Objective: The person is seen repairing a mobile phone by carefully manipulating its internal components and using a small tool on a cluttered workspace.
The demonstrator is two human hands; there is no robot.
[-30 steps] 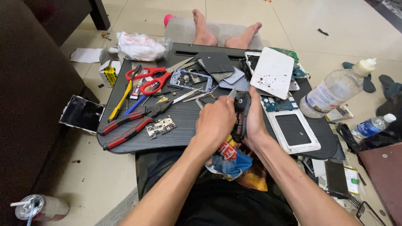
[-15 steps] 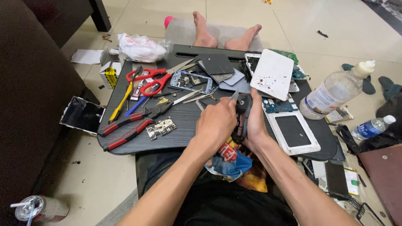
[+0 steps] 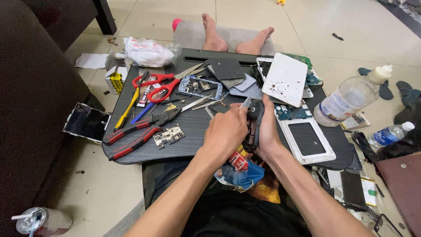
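My right hand (image 3: 266,131) grips a black phone frame (image 3: 254,125) on edge above the lap desk (image 3: 197,127); my left hand (image 3: 226,129) pinches a thin metal tool (image 3: 244,103) against it.

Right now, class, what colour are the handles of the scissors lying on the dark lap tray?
Red; the scissors' handles show best in the head view.

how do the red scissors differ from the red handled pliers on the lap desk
The red scissors lie farther from the person, with looped handles and long pale blades. The red-handled pliers lie nearer the front edge, with straight grips and short dark jaws. Both lie flat on the black lap desk, untouched by either hand.
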